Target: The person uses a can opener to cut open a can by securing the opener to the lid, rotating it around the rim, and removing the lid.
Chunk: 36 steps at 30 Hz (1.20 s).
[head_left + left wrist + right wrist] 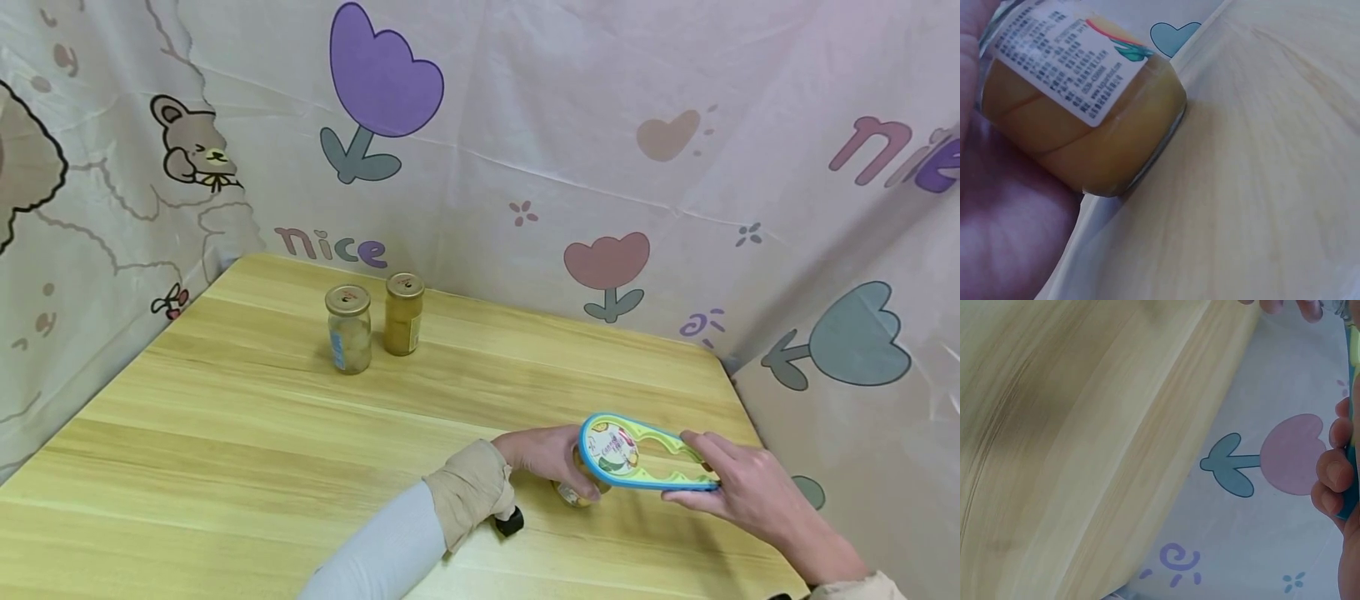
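My left hand (546,454) grips a glass jar (573,497) of yellow fruit near the table's right side. In the left wrist view the jar (1116,134) is tilted, its white printed label (1063,59) facing the camera and its base close over the table. A blue and green jar opener (652,483) lies across the jar's top. Inside its wide end shows a round white face printed with fruit and lettering. My right hand (757,487) holds the opener's narrow end, thumb on one side and fingers on the other. The right wrist view catches curled fingers (1335,475) round it.
Two more lidded jars stand toward the back left of the wooden table (225,417): one with pale pieces (350,333), one with yellow contents (403,321). A patterned cloth (487,125) hangs behind the table and along both sides.
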{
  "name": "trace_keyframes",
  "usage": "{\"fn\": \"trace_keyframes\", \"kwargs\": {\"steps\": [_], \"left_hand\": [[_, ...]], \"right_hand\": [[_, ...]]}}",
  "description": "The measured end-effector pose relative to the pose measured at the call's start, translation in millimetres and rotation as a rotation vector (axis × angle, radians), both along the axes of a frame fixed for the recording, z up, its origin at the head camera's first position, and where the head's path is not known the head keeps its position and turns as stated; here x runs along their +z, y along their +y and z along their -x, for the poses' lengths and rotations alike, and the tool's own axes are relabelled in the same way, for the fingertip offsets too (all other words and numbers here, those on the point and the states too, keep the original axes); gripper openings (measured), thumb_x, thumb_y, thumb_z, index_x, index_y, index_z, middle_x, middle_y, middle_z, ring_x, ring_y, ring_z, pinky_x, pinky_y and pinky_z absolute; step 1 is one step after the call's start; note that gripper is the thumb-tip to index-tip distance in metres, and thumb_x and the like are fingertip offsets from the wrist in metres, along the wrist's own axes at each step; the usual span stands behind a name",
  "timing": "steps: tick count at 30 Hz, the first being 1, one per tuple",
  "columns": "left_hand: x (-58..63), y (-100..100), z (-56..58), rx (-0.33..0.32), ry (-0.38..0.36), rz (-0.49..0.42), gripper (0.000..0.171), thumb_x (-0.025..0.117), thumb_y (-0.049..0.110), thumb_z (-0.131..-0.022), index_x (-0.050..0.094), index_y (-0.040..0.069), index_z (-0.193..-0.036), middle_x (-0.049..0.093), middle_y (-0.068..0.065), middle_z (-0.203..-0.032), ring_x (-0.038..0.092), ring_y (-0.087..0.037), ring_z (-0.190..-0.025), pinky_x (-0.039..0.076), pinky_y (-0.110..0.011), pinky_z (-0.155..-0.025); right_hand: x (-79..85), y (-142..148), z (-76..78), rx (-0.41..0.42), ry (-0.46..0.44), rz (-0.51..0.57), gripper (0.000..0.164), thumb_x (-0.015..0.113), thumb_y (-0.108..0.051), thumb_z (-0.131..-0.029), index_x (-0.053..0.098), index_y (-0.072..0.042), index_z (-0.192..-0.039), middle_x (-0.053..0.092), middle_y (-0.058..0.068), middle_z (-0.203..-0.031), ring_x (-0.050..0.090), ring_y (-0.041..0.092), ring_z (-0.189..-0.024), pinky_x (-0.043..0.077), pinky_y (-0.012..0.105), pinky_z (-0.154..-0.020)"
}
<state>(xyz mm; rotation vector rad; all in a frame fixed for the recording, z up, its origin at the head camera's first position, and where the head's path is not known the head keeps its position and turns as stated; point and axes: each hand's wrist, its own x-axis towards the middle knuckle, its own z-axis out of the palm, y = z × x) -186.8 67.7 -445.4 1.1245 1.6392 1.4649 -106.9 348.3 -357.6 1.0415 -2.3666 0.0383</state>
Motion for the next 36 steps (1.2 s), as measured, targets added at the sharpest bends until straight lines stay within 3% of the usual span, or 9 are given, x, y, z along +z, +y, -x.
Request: {"fn": "trace_keyframes", "kwargs": {"steps": [9, 24, 31, 36], "left_hand": [[0.5, 0.1, -1.5, -0.007, -0.020, -0.011, 0.068, 0.081, 0.000, -0.085, 0.052, 0.012, -0.145, 0.061, -0.008, -0.143, 0.054, 0.004, -0.120, 0.039, -0.018, -0.112], [0.5, -0.1, -2.1, -0.003, 0.021, -0.013, 0.073, 0.082, 0.002, -0.085, 0.048, 0.014, -0.148, 0.059, -0.006, -0.146, 0.051, 0.004, -0.126, 0.035, -0.020, -0.116], [3.4, -0.7, -3.2, -0.008, -0.020, -0.027, 0.074, 0.081, -0.002, -0.085, 0.046, 0.012, -0.149, 0.057, -0.012, -0.148, 0.056, 0.004, -0.119, 0.043, -0.018, -0.110], [2.8, -0.3, -3.6, -0.009, -0.013, -0.024, 0.074, 0.080, -0.002, -0.085, 0.046, 0.012, -0.150, 0.056, -0.012, -0.149, 0.055, 0.004, -0.122, 0.041, -0.018, -0.111]], "right_hand": [[2.9, -0.7, -1.4, -0.006, 0.007, -0.016, 0.077, 0.051, -0.083, -0.086, 0.066, -0.011, -0.110, 0.055, -0.014, -0.075, 0.038, -0.010, -0.060, 0.033, 0.013, -0.045], [3.7, -1.4, -4.5, -0.019, 0.021, -0.021, 0.078, 0.048, -0.084, -0.088, 0.067, -0.011, -0.109, 0.051, -0.015, -0.074, 0.035, -0.008, -0.060, 0.031, 0.013, -0.045], [5.9, -1.7, -3.4, -0.011, 0.043, -0.034, 0.080, 0.044, -0.084, -0.089, 0.066, -0.009, -0.107, 0.050, -0.013, -0.072, 0.035, -0.006, -0.059, 0.032, 0.015, -0.044], [9.0, -3.1, -3.4, 0.005, 0.058, -0.037, 0.079, 0.045, -0.083, -0.090, 0.066, -0.009, -0.106, 0.051, -0.013, -0.072, 0.032, -0.006, -0.059, 0.030, 0.016, -0.043]]}}
